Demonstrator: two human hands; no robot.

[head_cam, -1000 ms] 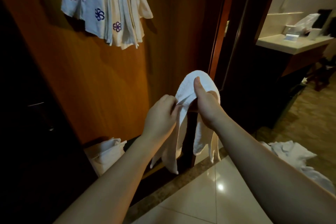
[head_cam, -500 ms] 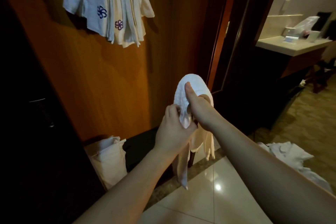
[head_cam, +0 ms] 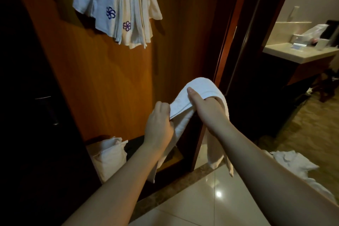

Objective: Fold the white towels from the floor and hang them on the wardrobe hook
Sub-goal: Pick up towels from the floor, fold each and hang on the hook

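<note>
- Far left, 9 o'clock: dark wardrobe interior (head_cam: 27, 115); contents too dim to make out, only a faint metallic glint.
- 11 o'clock: hung towels (head_cam: 117, 7), white terry with purple flower emblems, drape in flat vertical folds against the orange wood-grain panel (head_cam: 110, 79); the hook is cut off by the top edge.
- 7 o'clock: pale cloth bag (head_cam: 108, 156) on the wardrobe floor, upper part creased.
- Centre: left hand (head_cam: 158, 124), fingers curled, pinches the near edge of the white towel (head_cam: 185, 101).
- Towel, soft looped terry, arches over the right hand; long axis runs from 8 o'clock up to 1 o'clock, both ends hanging down.
- Right hand (head_cam: 209, 110) grips inside the fold, thumb pressed flat on top; other fingers hidden by cloth.
- 4 o'clock: crumpled towel pile (head_cam: 293, 163) on the floor, partly behind the right forearm.
- 2 o'clock: pale counter (head_cam: 300, 55); items on it blurred.
</note>
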